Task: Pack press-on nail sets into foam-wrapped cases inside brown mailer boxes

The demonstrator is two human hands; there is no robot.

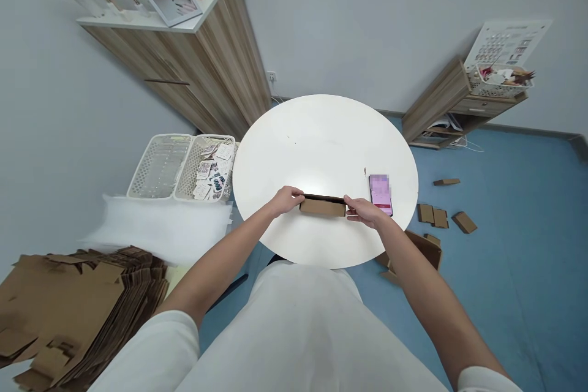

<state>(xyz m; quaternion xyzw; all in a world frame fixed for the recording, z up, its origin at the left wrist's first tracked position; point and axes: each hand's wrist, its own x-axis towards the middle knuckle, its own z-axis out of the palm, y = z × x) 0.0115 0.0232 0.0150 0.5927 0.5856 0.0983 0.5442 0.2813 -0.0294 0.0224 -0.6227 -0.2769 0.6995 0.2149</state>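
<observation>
A small brown cardboard box [323, 206] stands on the white round table [316, 135], with a dark gap showing along its upper edge. My left hand [287, 199] grips the box's left end, its fingers bent around the corner. At the right end, my right hand [361, 208] holds the other corner between thumb and fingers. Just beyond my right hand lies a phone [381, 193] with a lit pink screen, partly covered by the wrist. The inside of the box is hidden from me.
Left of the table are white baskets [184, 168] with cards, white sheeting [160, 220] and a stack of flat cardboard [82, 312]. Folded small boxes [432, 215] and a larger open carton [425, 251] lie on the blue floor at right. Wooden cabinets [220, 55] stand behind.
</observation>
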